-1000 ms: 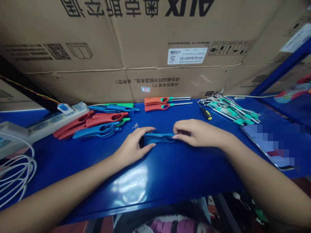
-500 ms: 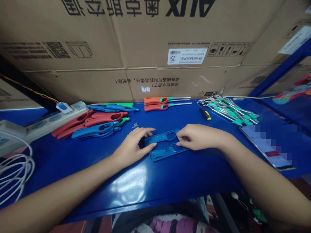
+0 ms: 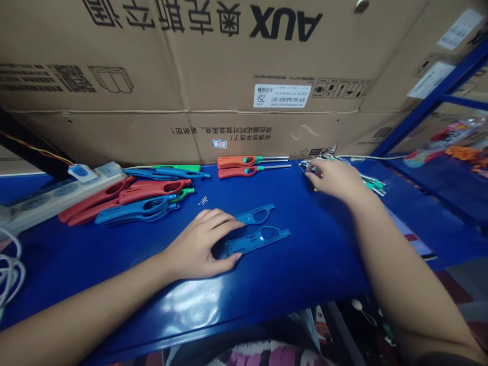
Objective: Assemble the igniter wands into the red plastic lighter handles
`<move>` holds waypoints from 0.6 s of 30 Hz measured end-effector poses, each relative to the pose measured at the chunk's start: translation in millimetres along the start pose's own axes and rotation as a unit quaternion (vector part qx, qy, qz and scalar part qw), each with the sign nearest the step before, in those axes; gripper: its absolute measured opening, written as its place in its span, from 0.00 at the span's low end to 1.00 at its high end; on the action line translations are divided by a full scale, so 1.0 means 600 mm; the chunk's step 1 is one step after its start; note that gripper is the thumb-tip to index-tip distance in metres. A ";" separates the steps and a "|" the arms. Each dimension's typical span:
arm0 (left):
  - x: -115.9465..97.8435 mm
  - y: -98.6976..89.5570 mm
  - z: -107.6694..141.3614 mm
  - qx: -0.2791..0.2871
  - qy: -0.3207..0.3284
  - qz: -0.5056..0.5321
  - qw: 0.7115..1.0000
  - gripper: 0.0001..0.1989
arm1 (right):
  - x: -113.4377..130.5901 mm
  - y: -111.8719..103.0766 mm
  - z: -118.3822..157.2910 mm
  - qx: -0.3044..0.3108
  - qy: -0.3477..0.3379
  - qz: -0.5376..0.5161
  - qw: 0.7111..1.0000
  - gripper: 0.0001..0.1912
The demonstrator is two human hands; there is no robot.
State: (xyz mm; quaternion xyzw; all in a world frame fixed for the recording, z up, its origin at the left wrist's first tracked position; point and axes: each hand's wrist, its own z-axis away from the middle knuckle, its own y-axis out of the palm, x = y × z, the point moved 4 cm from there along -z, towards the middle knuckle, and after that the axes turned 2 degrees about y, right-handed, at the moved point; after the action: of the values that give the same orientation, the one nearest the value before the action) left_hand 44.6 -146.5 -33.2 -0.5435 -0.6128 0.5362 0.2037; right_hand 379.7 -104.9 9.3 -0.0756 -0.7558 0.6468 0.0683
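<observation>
Two blue plastic handle halves, an upper one (image 3: 260, 215) and a lower one (image 3: 259, 240), lie side by side on the blue table, inner faces up. My left hand (image 3: 206, 244) rests over their left ends, its thumb and fingers apart around them and touching them. At the back right, my right hand (image 3: 333, 178) is over the pile of metal rods with green parts (image 3: 375, 184), fingers bent together. What those fingers hold, if anything, is too small to tell. The screwdriver is mostly hidden beneath that hand.
Two assembled lighters, orange (image 3: 238, 161) and red (image 3: 237, 172), lie by the cardboard (image 3: 152, 137). Red handle shells (image 3: 152, 190) and blue ones (image 3: 133, 211) are at left, near a power strip (image 3: 49, 198). Small screws (image 3: 203, 201) lie behind my left hand. A phone (image 3: 414, 236) is at right.
My right hand has left the blue halves and moved back and right to the rod pile. My left hand has shifted slightly toward the front, still at the halves. The camera view has shifted.
</observation>
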 end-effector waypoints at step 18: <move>-0.003 -0.001 0.002 0.003 0.030 -0.023 0.999 0.14 | -0.216 0.049 -0.043 -0.033 0.332 -0.057 0.941 0.13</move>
State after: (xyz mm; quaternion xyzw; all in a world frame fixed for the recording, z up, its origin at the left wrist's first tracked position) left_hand 43.4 -148.4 -32.4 -0.5449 -0.6171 0.5164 0.2359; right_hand 512.6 -101.6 -16.5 -0.2454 -0.7139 0.5550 0.3494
